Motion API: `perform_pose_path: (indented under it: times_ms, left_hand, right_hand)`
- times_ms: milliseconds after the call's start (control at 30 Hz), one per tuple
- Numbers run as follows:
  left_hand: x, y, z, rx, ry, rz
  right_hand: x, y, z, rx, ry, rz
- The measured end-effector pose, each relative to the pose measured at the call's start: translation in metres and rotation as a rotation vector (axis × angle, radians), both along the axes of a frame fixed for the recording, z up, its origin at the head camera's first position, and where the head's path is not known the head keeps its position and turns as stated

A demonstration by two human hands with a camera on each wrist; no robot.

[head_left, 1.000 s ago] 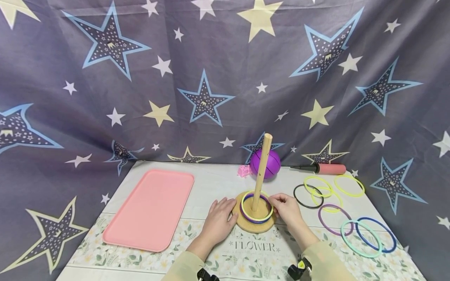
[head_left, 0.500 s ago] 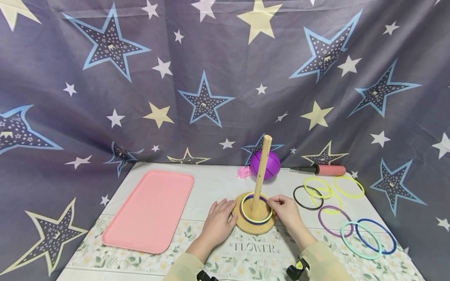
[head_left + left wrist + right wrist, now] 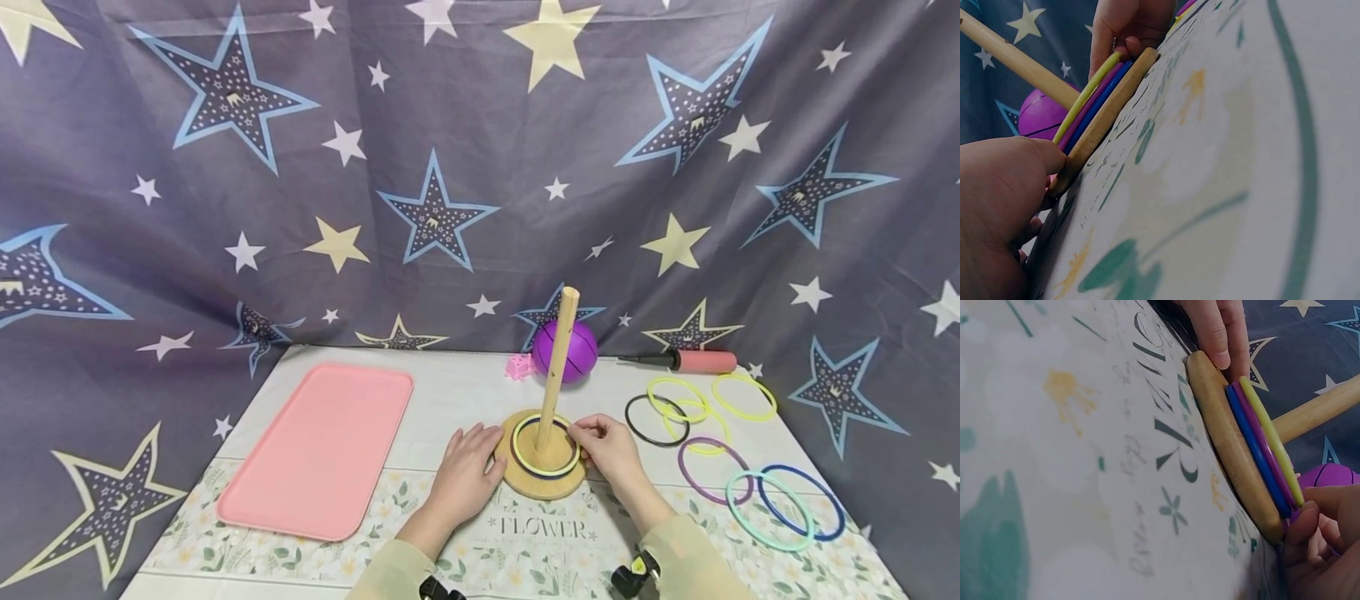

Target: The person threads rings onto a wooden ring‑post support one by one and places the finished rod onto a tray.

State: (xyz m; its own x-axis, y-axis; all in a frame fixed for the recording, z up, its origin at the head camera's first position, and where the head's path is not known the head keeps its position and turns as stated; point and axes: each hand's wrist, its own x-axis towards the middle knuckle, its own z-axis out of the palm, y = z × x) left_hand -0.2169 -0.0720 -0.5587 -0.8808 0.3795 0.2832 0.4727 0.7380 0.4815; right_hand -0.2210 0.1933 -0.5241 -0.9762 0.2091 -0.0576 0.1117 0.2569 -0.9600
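A wooden ring-toss stand with an upright peg (image 3: 558, 367) and a round base (image 3: 543, 490) is on the table. Three rings lie stacked around the peg: a blue ring (image 3: 1254, 450) lowest, a purple ring (image 3: 1260, 431) in the middle and a yellow ring (image 3: 1272, 437) on top. At the base's left edge my left hand (image 3: 467, 475) holds the rim, thumb towards me and fingers farther back. My right hand (image 3: 613, 450) pinches the yellow ring's right side with thumb and forefinger; whether it also grips the lower rings is unclear.
A pink tray (image 3: 322, 450) lies left. Behind the peg are a purple ball (image 3: 581, 354) and a small pink object (image 3: 517, 367). A hand pump (image 3: 705, 361) lies back right. Several loose rings, including a black ring (image 3: 628, 417) and a mint ring (image 3: 772, 543), lie right.
The stacked rings have shifted slightly and line up more closely, with less purple showing under the yellow ring. My right hand has moved slightly left; my left hand has stayed in place.
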Motion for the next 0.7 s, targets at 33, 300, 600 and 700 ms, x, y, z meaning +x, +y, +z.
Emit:
perform_pose_path:
  times_ms: [33,300,600,700]
  left_hand:
    - [0.0,0.0,0.0,-0.001,0.001,0.0]
    - [0.002,-0.002,0.0,-0.006,-0.005,-0.003]
    - [0.0,-0.002,-0.001,-0.006,0.004,-0.004]
    - [0.0,-0.001,-0.001,-0.005,0.003,-0.002]
  right_hand:
    - [0.0,0.001,0.0,-0.004,0.003,0.001]
    - [-0.004,0.013,0.007,-0.009,0.021,-0.008]
    - [-0.006,0.042,0.026,0.029,0.027,-0.027]
    - [-0.008,0.056,0.032,0.051,0.036,-0.036]
